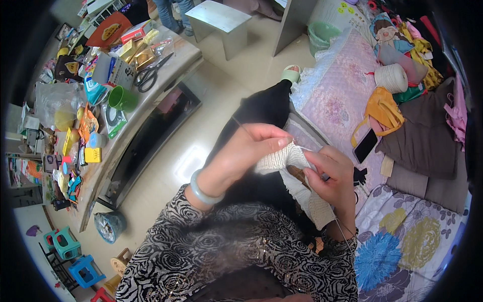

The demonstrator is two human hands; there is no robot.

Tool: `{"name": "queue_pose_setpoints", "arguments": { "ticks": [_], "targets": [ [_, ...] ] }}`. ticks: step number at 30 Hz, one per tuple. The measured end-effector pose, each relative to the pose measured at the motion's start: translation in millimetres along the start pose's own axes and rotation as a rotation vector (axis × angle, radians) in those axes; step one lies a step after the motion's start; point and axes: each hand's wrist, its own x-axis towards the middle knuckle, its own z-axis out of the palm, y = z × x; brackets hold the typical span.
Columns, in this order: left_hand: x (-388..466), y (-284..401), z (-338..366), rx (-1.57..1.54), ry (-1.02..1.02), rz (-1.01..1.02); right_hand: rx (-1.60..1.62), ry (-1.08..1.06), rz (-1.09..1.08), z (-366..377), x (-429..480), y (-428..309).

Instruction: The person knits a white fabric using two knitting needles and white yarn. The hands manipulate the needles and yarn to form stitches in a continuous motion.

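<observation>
A strip of cream knitted fabric point(275, 159) hangs between my hands over my lap. My left hand point(245, 149) pinches its upper edge and a thin knitting needle point(241, 126) with thumb and forefinger. Close by on the right, my right hand point(332, 171) grips the fabric and the strand of yarn at the edge. The lower part of the knitting point(319, 211) dangles below my right hand, where more thin needles point(344, 234) stick out beside the sleeve. A cone of cream yarn point(391, 78) lies on the bed at the upper right.
A phone point(365, 145), a yellow bag point(383, 111) and clothes lie on the bed point(336, 102) at the right. On the cluttered counter point(181, 53) at the left are black scissors point(148, 77) and a green cup point(121, 99). A white stool point(219, 17) stands ahead; another person's legs point(171, 13) are beyond.
</observation>
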Motion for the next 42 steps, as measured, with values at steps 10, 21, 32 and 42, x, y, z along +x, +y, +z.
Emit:
{"name": "queue_pose_setpoints", "arguments": {
  "ticks": [10, 21, 32, 42],
  "targets": [
    [2, 6, -7, 0.117, -0.118, -0.020, 0.040, -0.069, -0.088, 2, 7, 1],
    [-5, -7, 15, 0.529, 0.049, 0.270, -0.134, 0.105, -0.094, 3, 34, 5],
    [-7, 3, 8, 0.376, 0.058, 0.094, -0.108, 0.015, -0.072, -13, 15, 2],
    [-5, 9, 13, 0.186, 0.003, 0.028, -0.011, -0.028, 0.009, -7, -7, 0]
  ]
}}
